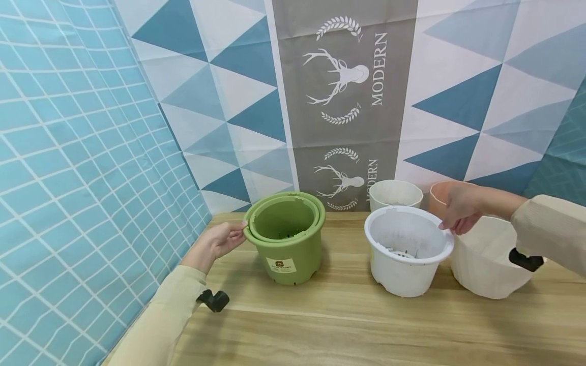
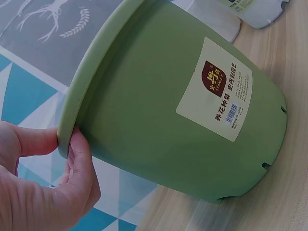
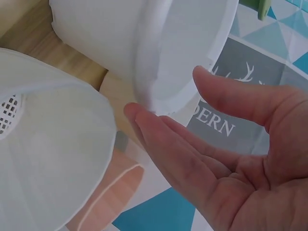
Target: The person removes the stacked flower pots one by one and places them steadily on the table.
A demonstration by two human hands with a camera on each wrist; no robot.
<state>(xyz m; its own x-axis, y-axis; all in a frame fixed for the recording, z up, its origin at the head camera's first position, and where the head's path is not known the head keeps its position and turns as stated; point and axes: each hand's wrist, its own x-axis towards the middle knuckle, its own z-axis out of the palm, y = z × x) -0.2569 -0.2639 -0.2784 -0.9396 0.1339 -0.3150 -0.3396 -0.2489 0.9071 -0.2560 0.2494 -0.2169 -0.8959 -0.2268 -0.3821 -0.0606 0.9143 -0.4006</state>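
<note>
A green plastic flowerpot [image 1: 293, 256] stands upright, with another green pot [image 1: 286, 216] nested inside it and a pale label on its front. My left hand [image 1: 223, 239] pinches its left rim, thumb on one side and fingers under the edge, as the left wrist view shows. To the right stands a white plastic flowerpot [image 1: 403, 277] with slots in its bottom. Beside its right rim is my right hand [image 1: 462, 208]. In the right wrist view the right hand's thumb and extended fingers [image 3: 173, 149] are spread apart around the rim, not closed on it.
Right of the white pot sits a wide cream pot [image 1: 490, 264]. Behind are a cream pot [image 1: 396, 190] and an orange-pink pot [image 1: 439, 198], partly hidden. A patterned cloth [image 1: 348, 127] hangs behind the wooden table [image 1: 320, 330]; a blue checked cloth [image 1: 68, 152] borders the left.
</note>
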